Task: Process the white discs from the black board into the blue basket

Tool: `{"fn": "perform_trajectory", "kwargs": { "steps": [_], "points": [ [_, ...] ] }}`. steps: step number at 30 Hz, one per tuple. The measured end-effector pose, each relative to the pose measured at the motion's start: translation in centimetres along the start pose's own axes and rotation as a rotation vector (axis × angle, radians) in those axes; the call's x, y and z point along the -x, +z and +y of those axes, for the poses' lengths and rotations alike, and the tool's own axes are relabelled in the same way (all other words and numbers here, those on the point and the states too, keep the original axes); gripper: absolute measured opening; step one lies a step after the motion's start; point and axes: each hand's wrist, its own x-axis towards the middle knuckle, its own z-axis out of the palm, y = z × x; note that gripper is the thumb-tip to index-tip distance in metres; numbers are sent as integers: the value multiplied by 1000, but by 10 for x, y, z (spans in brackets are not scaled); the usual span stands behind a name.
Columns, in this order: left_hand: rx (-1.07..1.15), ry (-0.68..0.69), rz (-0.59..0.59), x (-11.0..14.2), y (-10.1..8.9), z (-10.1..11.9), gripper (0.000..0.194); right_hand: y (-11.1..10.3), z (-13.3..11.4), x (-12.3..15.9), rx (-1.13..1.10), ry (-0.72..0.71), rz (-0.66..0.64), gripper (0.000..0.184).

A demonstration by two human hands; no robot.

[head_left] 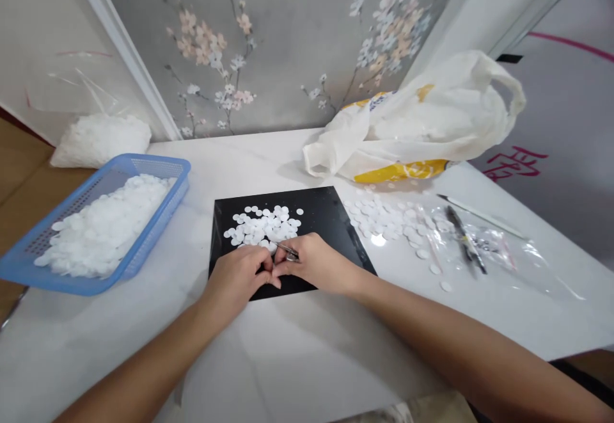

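Both hands meet over the near part of a black board (326, 218) on the white table. My right hand (314, 262) is closed round a small, slim metal tool (290, 255); its tip points left, and its exact kind cannot be made out. Pressed close beside it, my left hand (242, 272) has thumb and forefinger pinched together. Whatever those fingers hold is hidden. Just beyond the hands lies a loose pile of small white round discs (263, 224) on the board.
At the left stands a blue plastic basket (182, 167) full of white discs, with a clear bag (103, 138) of white pieces behind it. More discs (384, 218) are scattered at right, near a white plastic bag (422, 122), a black pen (465, 240) and clear plastic packaging (537, 269).
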Motion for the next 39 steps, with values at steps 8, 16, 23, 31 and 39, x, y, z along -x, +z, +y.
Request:
{"fn": "perform_trajectory", "kwargs": {
  "steps": [8,16,23,31,39],
  "points": [
    [79,41,-30,1,-6,-10,14,-9,1,-2,-27,53,-45,9],
    [72,-55,-25,7,-8,-14,12,-16,1,-1,128,71,44,6],
    [77,-104,6,6,-8,-17,14,-17,5,-2,133,-97,43,7],
    [36,-66,40,9,-13,-20,3,-10,3,-1,268,-212,-9,12],
    [0,63,72,8,1,-12,7,-21,3,-2,138,61,83,11]
  ]
}}
